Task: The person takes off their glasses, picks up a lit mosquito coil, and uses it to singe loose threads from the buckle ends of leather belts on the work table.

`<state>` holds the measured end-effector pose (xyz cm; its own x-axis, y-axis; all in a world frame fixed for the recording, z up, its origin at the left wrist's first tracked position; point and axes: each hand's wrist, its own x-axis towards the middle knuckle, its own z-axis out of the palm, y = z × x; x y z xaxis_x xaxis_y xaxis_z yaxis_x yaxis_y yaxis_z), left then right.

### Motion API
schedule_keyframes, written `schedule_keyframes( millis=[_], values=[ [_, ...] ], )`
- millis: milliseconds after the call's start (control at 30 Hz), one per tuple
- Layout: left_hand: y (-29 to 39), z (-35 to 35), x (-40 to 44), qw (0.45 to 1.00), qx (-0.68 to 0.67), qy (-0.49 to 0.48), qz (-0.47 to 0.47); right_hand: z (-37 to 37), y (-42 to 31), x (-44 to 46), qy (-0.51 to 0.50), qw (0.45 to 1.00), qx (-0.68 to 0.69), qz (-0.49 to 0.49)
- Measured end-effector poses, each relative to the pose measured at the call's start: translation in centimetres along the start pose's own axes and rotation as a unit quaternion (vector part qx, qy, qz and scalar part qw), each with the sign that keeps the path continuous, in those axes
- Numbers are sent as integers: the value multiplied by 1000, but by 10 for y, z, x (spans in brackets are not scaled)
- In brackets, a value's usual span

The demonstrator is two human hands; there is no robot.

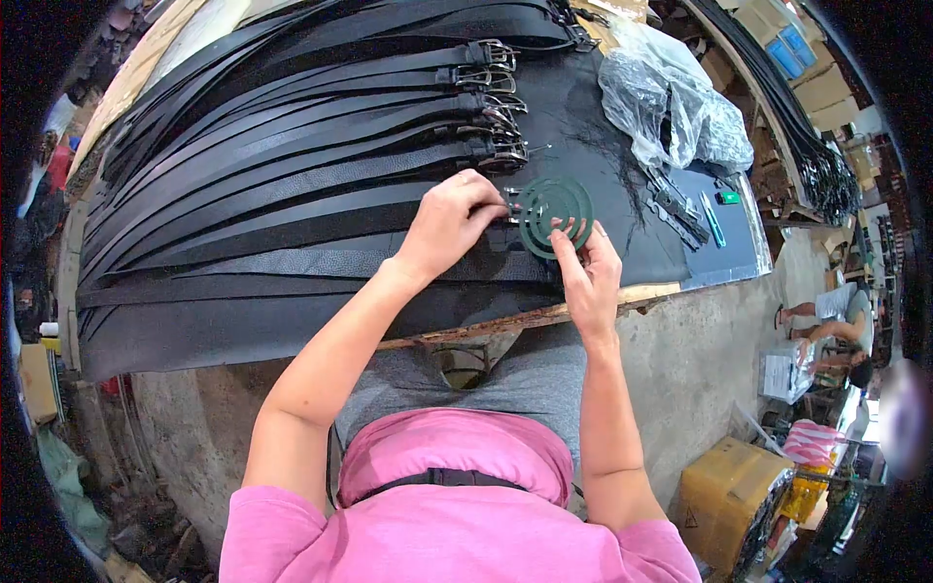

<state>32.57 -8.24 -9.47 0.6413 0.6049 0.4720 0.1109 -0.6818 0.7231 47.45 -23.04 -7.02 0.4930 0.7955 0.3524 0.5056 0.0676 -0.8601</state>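
Observation:
My right hand (588, 272) pinches the lower right edge of a flat dark-green spiral that looks like a mosquito coil (557, 179), held above the table (603, 107). My left hand (452, 223) is closed, fingertips pressed together near the coil's left edge and a metal belt buckle (513, 206). Whatever lies between those fingertips is too small to make out. Black belts (292, 146) stretch leftward beneath and beyond my left hand, their silver buckles (501, 131) grouped at the right end.
Clear plastic bags (671, 92) lie at the table's back right. Nearer are black strap pieces (675, 209), a turquoise cutter (712, 220) and a small green item (727, 197). A cardboard box (729, 500) stands on the floor at right. Another person (846, 325) is farther off.

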Motion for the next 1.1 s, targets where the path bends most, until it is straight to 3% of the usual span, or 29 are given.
schedule_keyframes(
  millis=[67,467,667,800,1100],
  values=[
    [5,-7,0,997,-30,-20,-62,2,-1,0,-10,1000,0,-7],
    [0,-5,-4,997,-53,-3,-48,5,-6,5,-47,998,-47,-11],
    [2,-17,-8,991,-83,-12,-109,2,-8,5,-37,999,-23,3],
    [2,-31,-19,996,-66,-45,-26,3,-7,5,-42,998,-39,-9],
    [4,-41,-35,992,14,-113,46,4,-6,6,-46,998,-48,-10]
  ],
)
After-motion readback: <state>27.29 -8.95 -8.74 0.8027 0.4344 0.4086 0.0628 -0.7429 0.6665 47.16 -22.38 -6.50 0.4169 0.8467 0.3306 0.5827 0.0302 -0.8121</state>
